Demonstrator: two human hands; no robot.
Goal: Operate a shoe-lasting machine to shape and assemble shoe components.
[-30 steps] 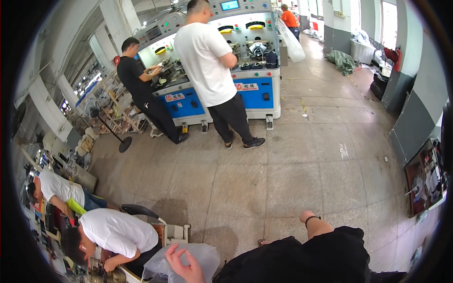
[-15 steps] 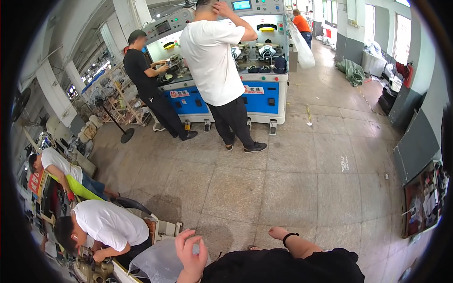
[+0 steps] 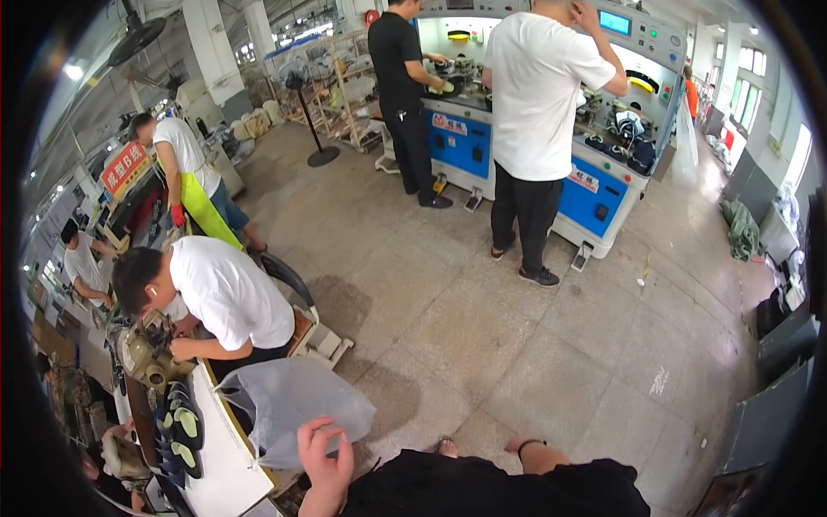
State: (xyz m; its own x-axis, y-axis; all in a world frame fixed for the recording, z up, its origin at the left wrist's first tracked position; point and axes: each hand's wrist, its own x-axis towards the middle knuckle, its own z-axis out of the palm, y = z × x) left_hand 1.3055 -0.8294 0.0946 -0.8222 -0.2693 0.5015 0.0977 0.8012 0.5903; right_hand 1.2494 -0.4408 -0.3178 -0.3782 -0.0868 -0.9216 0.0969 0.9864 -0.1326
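Note:
Raised at the lower middle, my left hand (image 3: 326, 461) holds nothing, its fingers loosely bent and apart from the thumb. It is nearest to a translucent plastic bag (image 3: 297, 401) hanging at the edge of a white worktable (image 3: 228, 470); the two overlap in the picture, and I cannot tell whether they touch. Dark shoe uppers (image 3: 183, 422) with pale green linings lie in a row on that table. My right hand (image 3: 515, 445) hangs low over the floor, a dark band on its wrist. Its fingers are mostly hidden, and no object shows in it.
At the left, a seated person (image 3: 233, 293) in white bends over a sewing machine (image 3: 151, 358). Another person (image 3: 532, 95) in white stands before machines with blue panels (image 3: 594, 194), pedals (image 3: 582, 256) at their base. A fan stand (image 3: 323, 156) stands on the tiled floor.
My view has swung left, bringing the worktable and its shoe uppers into sight. The machines now appear farther right. My left hand stays raised; my right hand shows less.

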